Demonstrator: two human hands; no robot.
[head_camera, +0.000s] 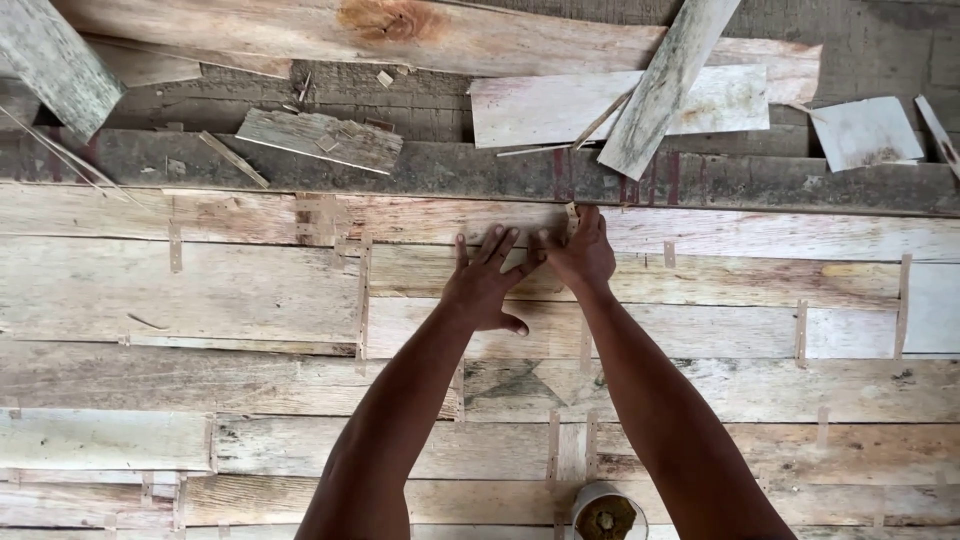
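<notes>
My left grip (487, 283) lies flat with fingers spread apart on the pale veneer sheets (250, 290); my right grip (580, 250) is pinched together on a short tan tape strip (572, 217) at the sheets' upper edge. Item below, between my forearms: one round tape roll (606, 512), whitish rim, brown core. Item above: loose veneer offcuts (320, 138) on dark planks (450, 170).

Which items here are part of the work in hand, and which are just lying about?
In hand:
left hand, flat on the veneer sheet
right hand, pinching a small tape strip
tape roll at the near edge

Lying about:
loose plank
broken wood piece
pale veneer scrap
</notes>
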